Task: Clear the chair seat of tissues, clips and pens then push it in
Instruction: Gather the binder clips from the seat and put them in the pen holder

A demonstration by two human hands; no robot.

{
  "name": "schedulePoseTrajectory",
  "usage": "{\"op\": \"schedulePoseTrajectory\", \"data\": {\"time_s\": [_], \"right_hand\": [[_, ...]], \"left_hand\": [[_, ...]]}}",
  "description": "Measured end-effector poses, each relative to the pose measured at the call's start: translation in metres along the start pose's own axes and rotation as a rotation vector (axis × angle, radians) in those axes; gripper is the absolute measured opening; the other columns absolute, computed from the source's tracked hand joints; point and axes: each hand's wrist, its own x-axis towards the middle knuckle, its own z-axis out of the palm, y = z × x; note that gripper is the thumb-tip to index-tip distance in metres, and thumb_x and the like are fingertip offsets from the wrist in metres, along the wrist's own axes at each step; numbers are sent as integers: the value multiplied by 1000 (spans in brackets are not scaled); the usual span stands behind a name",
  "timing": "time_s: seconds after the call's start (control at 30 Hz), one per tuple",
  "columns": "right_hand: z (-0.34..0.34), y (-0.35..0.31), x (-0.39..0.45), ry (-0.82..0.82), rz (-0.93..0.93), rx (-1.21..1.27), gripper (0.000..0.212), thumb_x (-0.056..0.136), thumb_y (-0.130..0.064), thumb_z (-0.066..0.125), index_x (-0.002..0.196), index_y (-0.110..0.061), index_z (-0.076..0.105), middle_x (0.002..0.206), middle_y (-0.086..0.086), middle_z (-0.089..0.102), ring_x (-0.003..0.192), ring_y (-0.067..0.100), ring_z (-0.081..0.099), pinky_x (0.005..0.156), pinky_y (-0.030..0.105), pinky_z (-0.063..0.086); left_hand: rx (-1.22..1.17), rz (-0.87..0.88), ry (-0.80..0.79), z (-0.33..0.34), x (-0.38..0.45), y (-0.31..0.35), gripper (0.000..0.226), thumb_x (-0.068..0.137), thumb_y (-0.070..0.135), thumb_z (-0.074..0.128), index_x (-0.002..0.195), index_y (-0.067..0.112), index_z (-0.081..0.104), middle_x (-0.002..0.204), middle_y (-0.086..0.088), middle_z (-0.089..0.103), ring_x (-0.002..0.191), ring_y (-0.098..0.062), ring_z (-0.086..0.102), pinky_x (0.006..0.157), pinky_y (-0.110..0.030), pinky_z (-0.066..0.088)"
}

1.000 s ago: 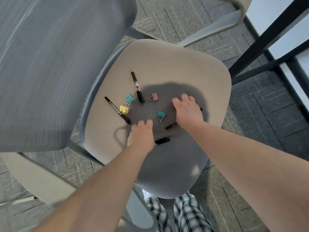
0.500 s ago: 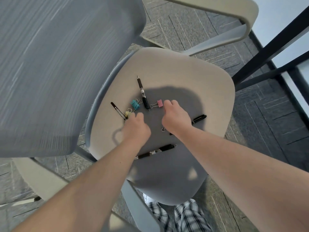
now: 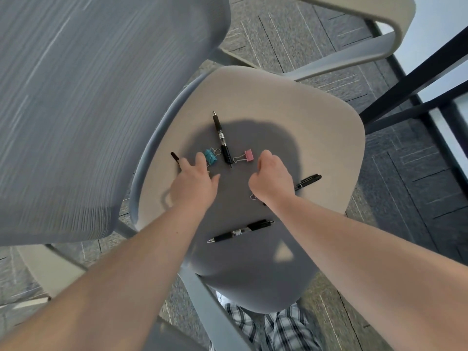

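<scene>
On the beige chair seat (image 3: 316,127) lie several black pens and binder clips. One pen (image 3: 222,140) points away at the centre, and another (image 3: 240,231) lies nearest me. My left hand (image 3: 195,183) is spread open over a third pen (image 3: 174,157), its fingertips at a teal clip (image 3: 210,158). My right hand (image 3: 272,181) is curled shut just below a pink clip (image 3: 249,155), and nothing shows inside it. It covers part of a fourth pen (image 3: 310,179). The wire loop of another clip (image 3: 252,197) sticks out under its wrist.
The grey mesh chair back (image 3: 88,110) fills the left. A beige armrest (image 3: 367,21) arches at the top right, with black desk legs (image 3: 417,79) beyond it. Grey carpet tiles (image 3: 405,186) surround the chair. My checked trousers (image 3: 278,328) show below the seat's near edge.
Both hands moved away from me across the seat. The left went from the near pen to the left pen and teal clip. The right closed its fingers and came near the pink clip.
</scene>
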Motion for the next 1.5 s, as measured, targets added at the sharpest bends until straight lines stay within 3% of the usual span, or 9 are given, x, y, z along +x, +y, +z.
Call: {"op": "schedulePoseTrajectory", "data": {"time_s": [0.1, 0.23, 0.67, 0.87, 1.07, 1.2, 1.3, 1.37, 1.5], "right_hand": [[7, -2, -4, -40, -22, -37, 12, 88, -15, 42, 100, -16, 40, 104, 9, 47, 84, 33, 50, 68, 33, 35], [17, 1, -8, -32, -50, -225, 48, 94, -40, 47, 134, -18, 33, 121, 12, 44, 98, 37, 60, 66, 35, 38], [11, 9, 7, -75, -138, -345, 24, 95, -6, 38, 118, -7, 43, 109, 15, 55, 98, 38, 59, 66, 34, 35], [3, 19, 1, -73, -316, -455, 51, 90, -57, 46, 122, -18, 47, 110, 6, 53, 96, 32, 61, 67, 34, 43], [13, 26, 3, -171, -359, -496, 30, 98, -28, 45, 121, -9, 42, 115, 12, 48, 97, 39, 61, 64, 38, 42], [8, 15, 5, -89, -350, -338, 43, 95, -25, 44, 135, -10, 38, 122, 11, 51, 100, 39, 60, 72, 39, 48], [-1, 6, 11, -4, -251, -124, 12, 91, -19, 44, 100, -16, 37, 109, 10, 53, 95, 37, 57, 71, 37, 43], [-5, 2, 19, 14, -213, -96, 17, 91, -16, 43, 91, -17, 26, 93, 6, 47, 85, 34, 50, 66, 34, 36], [2, -2, 34, -12, -213, -95, 26, 89, -14, 44, 114, -12, 37, 101, 3, 59, 89, 33, 54, 68, 34, 43]], "left_hand": [[65, 11, -40, 6, 5, -4, 44, 93, 35, 50, 127, 10, 36, 125, -19, 42, 100, -41, 60, 70, -39, 41], [99, 16, -66, 13, 10, -5, 34, 95, 30, 46, 122, 10, 38, 121, -17, 44, 99, -41, 60, 66, -37, 35], [-317, -31, 120, 1, 21, -4, 43, 91, 14, 41, 133, 5, 37, 121, -23, 46, 95, -46, 56, 76, -46, 45], [-294, 9, 59, -4, 31, -1, 46, 95, 22, 37, 141, 19, 36, 128, -20, 43, 105, -39, 55, 90, -42, 44], [-164, 0, -83, 8, 35, 3, 43, 98, 29, 39, 139, 16, 35, 127, -21, 41, 107, -42, 55, 89, -44, 44], [-133, -14, -118, 11, 35, 4, 39, 96, 26, 44, 130, 11, 34, 122, -22, 44, 106, -43, 55, 83, -44, 44], [-158, -8, -123, 15, 37, 6, 37, 96, 23, 44, 128, 8, 34, 120, -25, 46, 103, -45, 54, 82, -44, 43], [-172, 0, -120, 17, 39, 7, 38, 95, 22, 44, 128, 8, 33, 119, -26, 46, 103, -45, 54, 83, -45, 43], [-164, 19, -104, 18, 39, 7, 42, 95, 22, 43, 134, 11, 33, 120, -24, 45, 103, -45, 54, 83, -44, 44]]}}
